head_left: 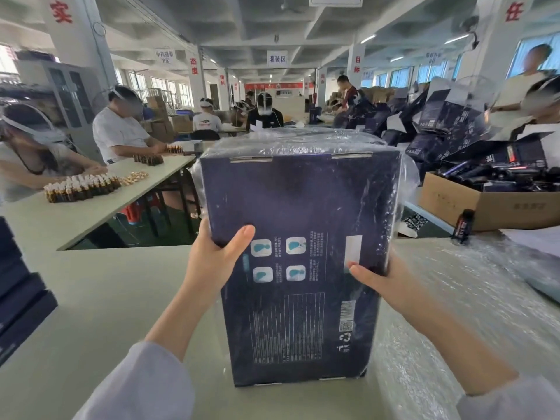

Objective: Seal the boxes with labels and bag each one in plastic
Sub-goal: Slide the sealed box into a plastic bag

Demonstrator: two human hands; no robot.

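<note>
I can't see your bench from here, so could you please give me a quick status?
Left hand and right hand each grip the dark box. Box upright, plastic bag covering it. Nothing in the way.

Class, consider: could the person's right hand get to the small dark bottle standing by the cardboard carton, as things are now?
Probably not yet. The right hand is gripping the bagged box together with the left hand. The bottle stands unobstructed on the table, but farther off to the right.

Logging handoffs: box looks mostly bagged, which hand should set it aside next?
Probably left. The left hand and right hand both grip the bagged box, but dark boxes are stacked on the left; plastic bags cover the right.
</note>
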